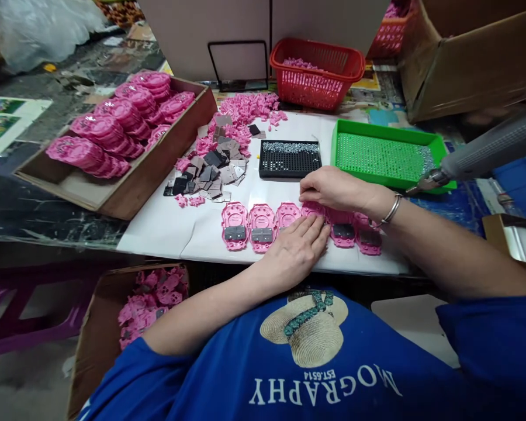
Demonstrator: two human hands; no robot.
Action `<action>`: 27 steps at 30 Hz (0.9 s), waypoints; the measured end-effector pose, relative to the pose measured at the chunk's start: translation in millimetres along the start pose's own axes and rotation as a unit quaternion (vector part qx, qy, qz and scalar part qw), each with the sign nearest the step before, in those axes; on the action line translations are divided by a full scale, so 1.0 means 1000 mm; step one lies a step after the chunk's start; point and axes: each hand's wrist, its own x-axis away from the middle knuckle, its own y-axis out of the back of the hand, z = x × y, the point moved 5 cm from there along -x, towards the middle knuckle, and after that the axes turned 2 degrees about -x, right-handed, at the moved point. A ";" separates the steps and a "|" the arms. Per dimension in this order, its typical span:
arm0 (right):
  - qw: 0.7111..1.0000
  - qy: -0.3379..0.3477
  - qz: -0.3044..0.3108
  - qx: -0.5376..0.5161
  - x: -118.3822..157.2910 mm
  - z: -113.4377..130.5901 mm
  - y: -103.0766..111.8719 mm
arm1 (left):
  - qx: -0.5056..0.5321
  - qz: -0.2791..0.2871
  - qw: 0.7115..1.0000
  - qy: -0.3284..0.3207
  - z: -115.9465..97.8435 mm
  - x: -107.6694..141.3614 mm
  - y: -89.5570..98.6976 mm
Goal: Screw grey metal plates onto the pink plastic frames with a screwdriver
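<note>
Several pink plastic shells (235,216) lie in a row along the table's front edge, most with a dark grey plate (262,235) across the lower part. My left hand (298,245) lies flat over the middle shells, fingers stretched out. Just above it, my right hand (328,186) is bent down over a shell, thumb and fingers pinched together; whatever is between the fingertips is too small to make out. Behind my right hand are a black tray (289,166) and a green tray (377,158), both with small silvery screws.
A cardboard box (158,166) of stacked pink shells stands left, beside loose grey plates (214,169) and pink pieces (249,111). A red basket (319,76) is at the back. An electric screwdriver (486,143) reaches in from the right. Below the table edge, a box holds pink parts (153,298).
</note>
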 end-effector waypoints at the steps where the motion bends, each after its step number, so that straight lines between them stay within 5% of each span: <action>1: 1.000 -0.003 0.000 -0.002 -0.001 0.002 -0.001 | 0.000 0.005 1.000 -0.001 0.000 0.000 0.000; 14: 0.987 -0.095 -0.072 -0.112 0.008 -0.014 -0.007 | 0.014 0.024 1.000 0.001 0.001 0.001 -0.004; 27: 0.992 -0.087 -0.025 -0.088 0.001 -0.014 -0.005 | 0.030 0.026 0.999 0.002 0.001 0.000 0.002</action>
